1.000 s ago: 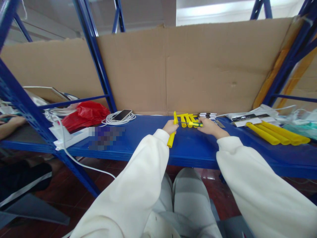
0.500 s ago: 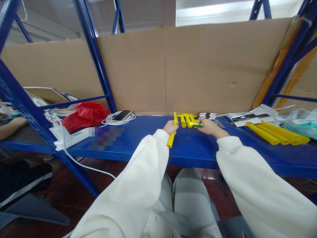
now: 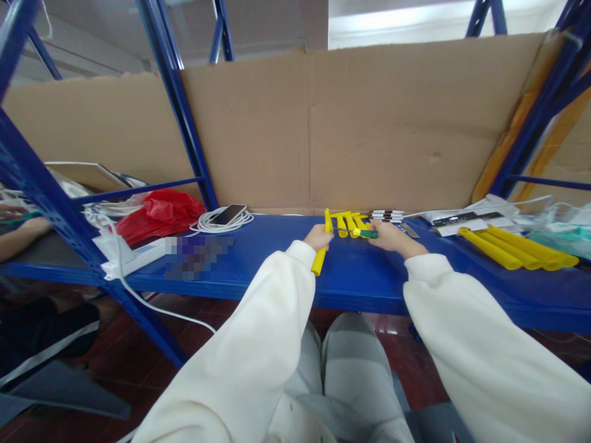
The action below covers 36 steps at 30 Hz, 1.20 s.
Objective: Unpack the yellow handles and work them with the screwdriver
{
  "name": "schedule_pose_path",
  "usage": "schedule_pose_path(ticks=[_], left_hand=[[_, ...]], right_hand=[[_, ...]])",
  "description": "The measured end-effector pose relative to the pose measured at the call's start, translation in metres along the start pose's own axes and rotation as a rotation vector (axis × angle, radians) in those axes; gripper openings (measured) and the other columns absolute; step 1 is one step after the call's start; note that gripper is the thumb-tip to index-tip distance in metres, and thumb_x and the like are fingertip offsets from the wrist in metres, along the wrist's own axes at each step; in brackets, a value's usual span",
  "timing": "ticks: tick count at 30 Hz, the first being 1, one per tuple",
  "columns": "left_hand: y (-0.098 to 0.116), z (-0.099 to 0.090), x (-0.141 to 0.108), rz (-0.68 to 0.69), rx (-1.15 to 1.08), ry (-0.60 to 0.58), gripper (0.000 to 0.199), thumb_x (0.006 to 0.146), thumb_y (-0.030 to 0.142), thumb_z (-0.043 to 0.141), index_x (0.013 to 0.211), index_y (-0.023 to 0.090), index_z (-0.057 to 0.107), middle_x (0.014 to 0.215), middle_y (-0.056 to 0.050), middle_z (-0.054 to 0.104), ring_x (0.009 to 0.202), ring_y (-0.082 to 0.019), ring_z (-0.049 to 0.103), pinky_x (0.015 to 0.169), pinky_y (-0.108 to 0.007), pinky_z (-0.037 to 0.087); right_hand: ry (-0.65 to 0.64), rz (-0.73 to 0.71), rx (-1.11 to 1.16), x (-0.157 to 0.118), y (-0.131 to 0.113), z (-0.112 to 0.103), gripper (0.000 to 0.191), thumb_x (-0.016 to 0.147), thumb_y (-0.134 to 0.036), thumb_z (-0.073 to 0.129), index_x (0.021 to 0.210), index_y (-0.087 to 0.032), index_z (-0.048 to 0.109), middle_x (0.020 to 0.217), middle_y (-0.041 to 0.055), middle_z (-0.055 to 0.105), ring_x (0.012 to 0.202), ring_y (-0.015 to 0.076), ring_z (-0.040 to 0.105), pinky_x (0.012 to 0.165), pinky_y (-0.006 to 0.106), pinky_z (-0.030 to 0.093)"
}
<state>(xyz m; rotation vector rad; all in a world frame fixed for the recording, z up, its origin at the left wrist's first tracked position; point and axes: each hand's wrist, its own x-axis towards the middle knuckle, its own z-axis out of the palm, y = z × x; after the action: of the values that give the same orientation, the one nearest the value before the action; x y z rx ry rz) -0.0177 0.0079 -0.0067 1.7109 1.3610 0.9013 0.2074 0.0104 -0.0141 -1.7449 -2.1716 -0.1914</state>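
Closed round a yellow tool with a tubular handle (image 3: 319, 262), my left hand (image 3: 317, 237) is over the blue shelf (image 3: 272, 246). My right hand (image 3: 386, 237) grips a screwdriver (image 3: 368, 234) with a green and yellow handle. The screwdriver's thin shaft points left and reaches the head of the yellow tool, beside my left fingers. Behind the screwdriver, several yellow pieces (image 3: 341, 225) stand in a row. Small black-and-white items (image 3: 386, 215) lie behind my right hand.
Yellow tubes (image 3: 492, 248) and white packets (image 3: 475, 221) lie to the right. On the left are a phone (image 3: 229, 214) on a coiled white cable (image 3: 203, 224), a red bag (image 3: 161, 215) and a power strip (image 3: 138, 255). Another person's arm (image 3: 23, 239) shows at far left.
The screwdriver's handle has turned a little in my right hand, showing more green. My left hand is nearly still. At far left, the other person's hand has come into view.
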Motion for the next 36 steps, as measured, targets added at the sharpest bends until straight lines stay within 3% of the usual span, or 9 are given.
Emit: schedule_pose_path(ticks=[10, 16, 23, 36], left_hand=[[0.0012, -0.0012, -0.0012, 0.000, 0.016, 0.009, 0.022, 0.078, -0.001, 0.051, 0.066, 0.017, 0.054, 0.043, 0.006, 0.042, 0.042, -0.013, 0.049, 0.048, -0.022, 0.038], [0.0000, -0.0013, -0.0005, -0.026, 0.030, 0.022, 0.019, 0.078, 0.000, 0.053, 0.068, 0.015, 0.058, 0.042, 0.006, 0.041, 0.042, -0.013, 0.051, 0.050, -0.022, 0.040], [-0.0003, -0.0016, 0.0000, -0.044, 0.034, 0.008, 0.025, 0.079, -0.001, 0.051, 0.062, 0.018, 0.051, 0.039, 0.005, 0.041, 0.038, -0.012, 0.047, 0.045, -0.022, 0.035], [-0.0018, -0.0008, 0.0016, -0.040, 0.023, 0.003, 0.016, 0.075, 0.001, 0.051, 0.071, 0.014, 0.059, 0.041, 0.006, 0.041, 0.041, -0.014, 0.050, 0.046, -0.022, 0.037]], right_hand=[[-0.067, -0.041, 0.034, -0.0016, -0.0033, -0.0024, 0.016, 0.077, -0.017, 0.064, 0.092, -0.018, 0.071, 0.096, 0.0100, 0.077, 0.088, 0.0228, 0.071, 0.074, 0.024, 0.049], [-0.046, -0.012, 0.048, -0.0020, -0.0035, -0.0060, 0.016, 0.078, -0.018, 0.065, 0.092, -0.017, 0.072, 0.092, 0.0102, 0.078, 0.085, 0.0229, 0.072, 0.072, 0.024, 0.049], [0.013, 0.001, 0.020, -0.0024, -0.0077, -0.0063, 0.014, 0.080, -0.018, 0.063, 0.091, -0.017, 0.071, 0.093, 0.0109, 0.077, 0.084, 0.0234, 0.071, 0.072, 0.026, 0.049], [0.012, 0.002, 0.015, -0.0014, -0.0064, -0.0058, 0.016, 0.081, -0.020, 0.062, 0.094, -0.016, 0.070, 0.088, 0.0109, 0.076, 0.080, 0.0229, 0.070, 0.069, 0.025, 0.048]])
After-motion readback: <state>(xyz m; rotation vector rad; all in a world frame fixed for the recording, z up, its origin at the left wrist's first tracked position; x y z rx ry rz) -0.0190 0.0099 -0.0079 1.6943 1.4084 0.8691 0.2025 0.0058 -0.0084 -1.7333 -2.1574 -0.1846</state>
